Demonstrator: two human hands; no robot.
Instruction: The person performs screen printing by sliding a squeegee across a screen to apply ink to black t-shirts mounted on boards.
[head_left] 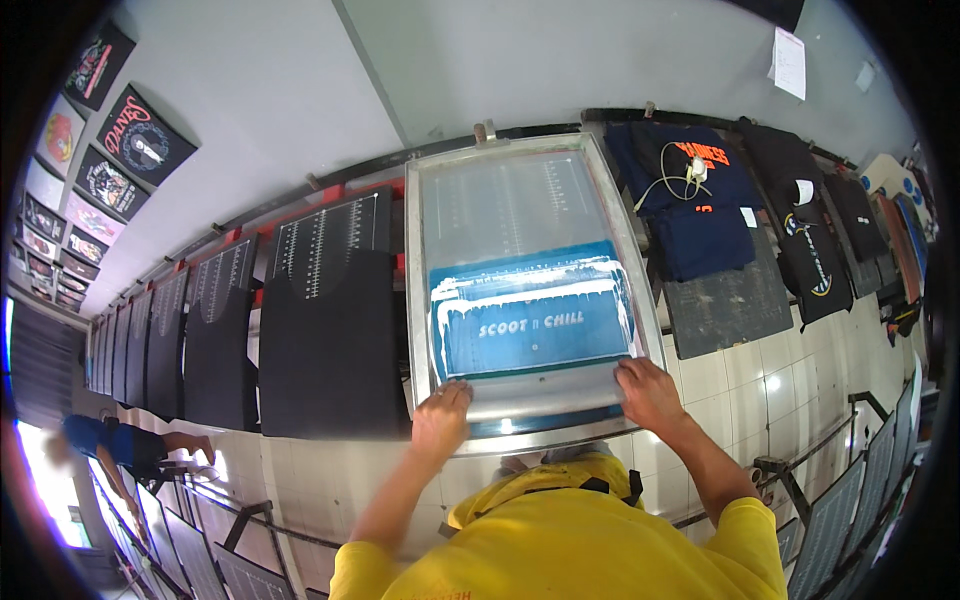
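Note:
A metal-framed printing screen (420, 300) lies flat in front of me, its blue mesh smeared with white ink. Across its near end lies a long squeegee (540, 397). My left hand (440, 418) grips the squeegee's left part and my right hand (648, 392) grips its right part, fingers curled over the top. My forearms come up from my yellow shirt (560, 545) at the lower edge.
A row of black shirt pallets (325, 340) runs off to the left along the long bench. Dark printed shirts (695, 210) lie on pallets to the right, one with a white cable. Another person in blue (120, 445) stands at lower left. Metal racks (830, 500) stand on the tiled floor.

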